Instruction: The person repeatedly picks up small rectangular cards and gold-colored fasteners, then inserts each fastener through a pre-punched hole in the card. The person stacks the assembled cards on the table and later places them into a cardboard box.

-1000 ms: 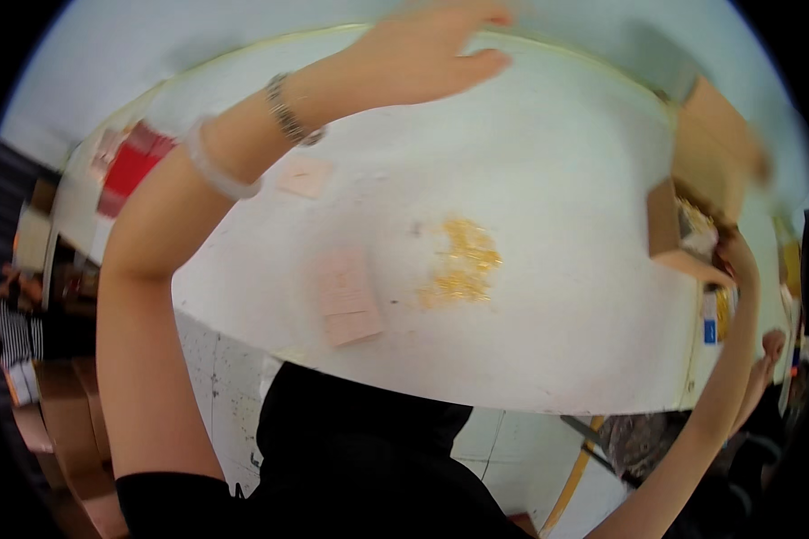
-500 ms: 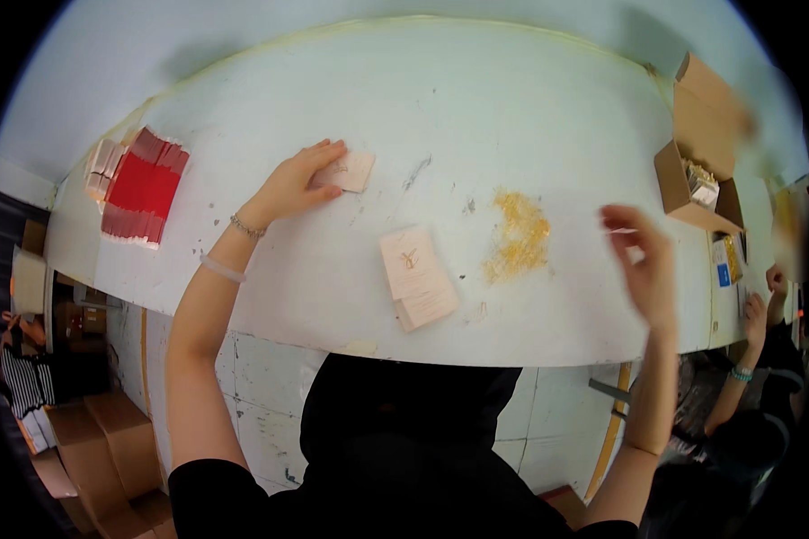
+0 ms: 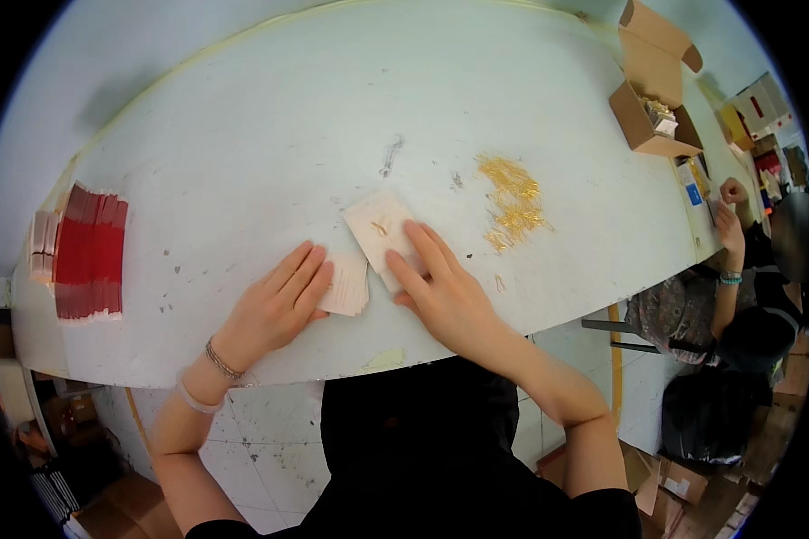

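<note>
Small pale pink cards lie in two overlapping groups near the table's front edge. My left hand (image 3: 279, 296) rests flat with extended fingers on the left edge of the lower card stack (image 3: 348, 286). Just above and to the right is a tilted card (image 3: 368, 216) with a small gold mark or piece on its face. Spread fingers of my right hand (image 3: 445, 292) lie on that card's right side, thumb toward the near edge. A loose heap of thin gold pieces (image 3: 517, 211), too fine to name, is to the right of the cards.
Red packets (image 3: 92, 256) stand in a row at the left, beside pale bundles (image 3: 43, 247). At the far right an open cardboard box (image 3: 643, 126) holds small packed items. A blue and white pack (image 3: 692, 184) lies near another person's hands (image 3: 731, 225).
My right hand has come in from the right onto the cards. My left hand has moved nearer, and the card once under it no longer lies farther back. The view has shifted.
</note>
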Demonstrator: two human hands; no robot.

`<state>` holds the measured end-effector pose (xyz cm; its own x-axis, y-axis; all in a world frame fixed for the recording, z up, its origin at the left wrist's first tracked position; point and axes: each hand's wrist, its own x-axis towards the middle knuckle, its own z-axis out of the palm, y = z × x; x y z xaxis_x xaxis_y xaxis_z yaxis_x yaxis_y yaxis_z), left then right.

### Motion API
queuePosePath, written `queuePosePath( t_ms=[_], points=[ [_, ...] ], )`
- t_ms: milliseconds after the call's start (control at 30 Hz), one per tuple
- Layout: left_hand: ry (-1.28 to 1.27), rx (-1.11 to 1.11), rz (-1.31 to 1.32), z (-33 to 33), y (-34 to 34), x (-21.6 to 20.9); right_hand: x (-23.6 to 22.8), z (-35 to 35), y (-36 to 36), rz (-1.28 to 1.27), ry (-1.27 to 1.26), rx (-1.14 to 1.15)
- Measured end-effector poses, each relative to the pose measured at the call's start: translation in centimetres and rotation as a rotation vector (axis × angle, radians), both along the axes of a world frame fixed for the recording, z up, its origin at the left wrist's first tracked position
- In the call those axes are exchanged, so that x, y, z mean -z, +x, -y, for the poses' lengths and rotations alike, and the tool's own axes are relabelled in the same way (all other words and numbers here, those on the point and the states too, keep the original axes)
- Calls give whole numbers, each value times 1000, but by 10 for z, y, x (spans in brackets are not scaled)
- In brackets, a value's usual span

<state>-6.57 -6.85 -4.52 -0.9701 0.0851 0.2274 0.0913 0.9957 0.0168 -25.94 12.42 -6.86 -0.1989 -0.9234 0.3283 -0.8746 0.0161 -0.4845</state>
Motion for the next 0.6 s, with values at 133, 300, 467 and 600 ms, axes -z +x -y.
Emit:
queuePosePath(
  t_ms=[133, 300, 467, 600],
  points=[
    [-214, 110, -71, 12, -10, 13, -20, 2, -3, -136, -17, -4],
    [94, 133, -76, 9, 13, 20, -25, -65, -37, 250, -67, 428],
    [251, -9, -1, -24, 11, -6, -28, -72, -31, 325, 85, 546],
    [304, -157, -242, -62, 20, -8, -21, -66, -33, 212, 147, 515]
  ],
)
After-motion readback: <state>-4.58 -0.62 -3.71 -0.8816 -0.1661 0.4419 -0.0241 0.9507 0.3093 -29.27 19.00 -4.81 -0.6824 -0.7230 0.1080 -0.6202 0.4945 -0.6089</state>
